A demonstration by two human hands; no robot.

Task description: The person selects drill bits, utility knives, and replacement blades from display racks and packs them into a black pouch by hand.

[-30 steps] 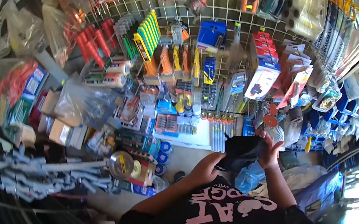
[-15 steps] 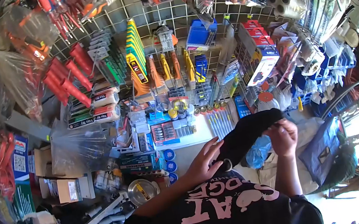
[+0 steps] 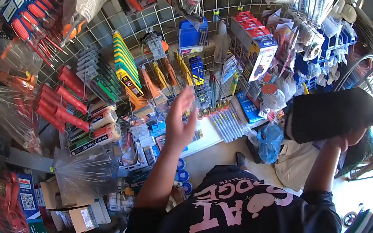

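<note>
My right hand (image 3: 351, 137) is closed on the lower edge of a black fabric item (image 3: 328, 114), held out to the right. The item looks broad and flat; its exact kind does not show, and it hides part of my fingers. My left hand (image 3: 180, 121) is raised in front of the hanging goods, fingers stretched and slightly blurred, holding nothing. Behind and below it is a white shelf (image 3: 208, 134) with a row of white-and-blue tube-like items (image 3: 227, 125). Yellow-and-green packages (image 3: 126, 62) hang to its upper left.
A wire grid (image 3: 109, 19) carries tools and packets across the back. Red tubular items (image 3: 60, 104) jut out at the left. Open cardboard boxes (image 3: 85, 217) stand lower left. A blue plastic bag (image 3: 270, 142) and beige sack (image 3: 295, 165) lie lower right.
My left hand has let go of the black item and moved up and left. My right hand has carried the item to the right. The view has shifted slightly.
</note>
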